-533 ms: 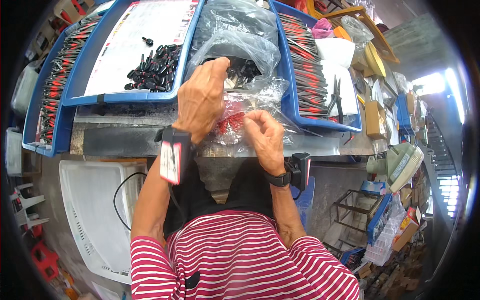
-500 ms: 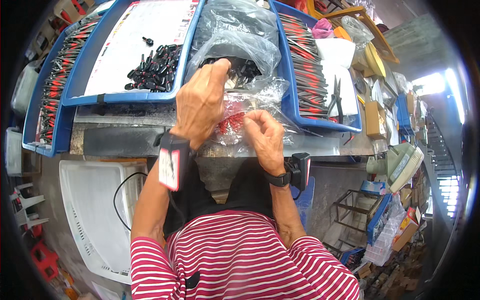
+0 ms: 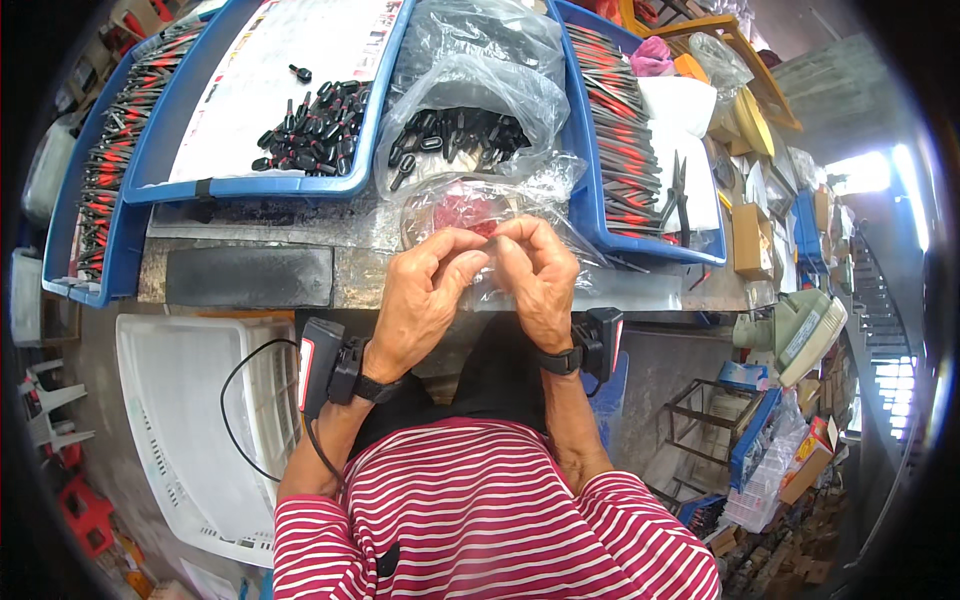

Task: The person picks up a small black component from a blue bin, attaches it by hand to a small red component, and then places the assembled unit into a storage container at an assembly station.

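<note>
My left hand (image 3: 422, 292) and my right hand (image 3: 540, 275) meet fingertip to fingertip above the bench's front edge. Both are closed in a pinch; whatever sits between the fingers is too small or hidden to name. Just beyond them lies a clear plastic bag (image 3: 545, 190) with a heap of small red pieces (image 3: 466, 206). Farther back, a larger clear bag (image 3: 480, 75) gapes toward me, with small black knob-ended parts (image 3: 455, 132) at its mouth. More of these black parts (image 3: 318, 130) are piled on white paper in a blue tray (image 3: 245, 190) to the left.
Blue trays at far left (image 3: 120, 285) and right (image 3: 650, 248) hold slim red-and-grey pieces. Pliers (image 3: 676, 200) with dark handles lie in the right tray. A dark flat block (image 3: 248, 277) rests along the bench's front. Below it stands a white plastic crate (image 3: 190, 430).
My left hand has come back from the mouth of the bag of black parts and joined my right hand. The right hand has stayed nearly in place.
</note>
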Motion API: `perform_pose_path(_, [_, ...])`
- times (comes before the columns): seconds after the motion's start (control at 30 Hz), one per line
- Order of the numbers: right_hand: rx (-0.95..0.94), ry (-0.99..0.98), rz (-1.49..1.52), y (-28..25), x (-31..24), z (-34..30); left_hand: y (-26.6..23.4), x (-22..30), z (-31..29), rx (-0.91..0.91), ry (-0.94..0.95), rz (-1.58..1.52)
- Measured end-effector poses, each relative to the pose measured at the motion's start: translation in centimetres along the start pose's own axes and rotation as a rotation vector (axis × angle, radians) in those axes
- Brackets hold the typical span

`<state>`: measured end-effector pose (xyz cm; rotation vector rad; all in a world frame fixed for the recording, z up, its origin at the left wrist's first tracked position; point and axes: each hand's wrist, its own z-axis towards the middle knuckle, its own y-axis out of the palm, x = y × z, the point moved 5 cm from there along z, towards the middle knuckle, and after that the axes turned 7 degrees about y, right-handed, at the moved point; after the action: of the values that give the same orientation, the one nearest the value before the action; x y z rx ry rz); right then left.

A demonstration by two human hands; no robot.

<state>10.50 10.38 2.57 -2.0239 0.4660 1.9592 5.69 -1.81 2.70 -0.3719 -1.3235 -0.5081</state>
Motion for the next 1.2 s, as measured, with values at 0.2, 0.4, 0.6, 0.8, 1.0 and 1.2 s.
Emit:
perform_pose_path(0.2, [-0.012,-0.066,-0.027,0.2,-0.3,-0.2,-0.1,-0.2,-0.3,0.013,-0.005,-0.042])
perform_pose_path(0.4, [-0.079,-0.121,0.001,0.1,-0.3,-0.3,0.1,-0.2,-0.4,-0.002,-0.102,-0.198])
perform_pose_path(0.6, [-0.11,-0.229,-0.003,0.5,-0.9,-0.6,0.1,0.4,-0.5,0.012,-0.06,-0.15])
perform_pose_path(0.8, [-0.072,-0.307,0.035,1.0,-1.1,-1.0,0.4,0.7,-0.8,0.133,0.047,-0.217])
perform_pose_path(1.0, [0.036,-0.354,0.009,1.4,-0.8,-1.6,0.7,0.3,-1.2,0.222,0.045,-0.193])
perform_pose_path(1.2, [0.188,-0.551,-0.178,1.4,-1.2,-1.8,0.7,0.0,-1.3,0.268,0.004,-0.259])
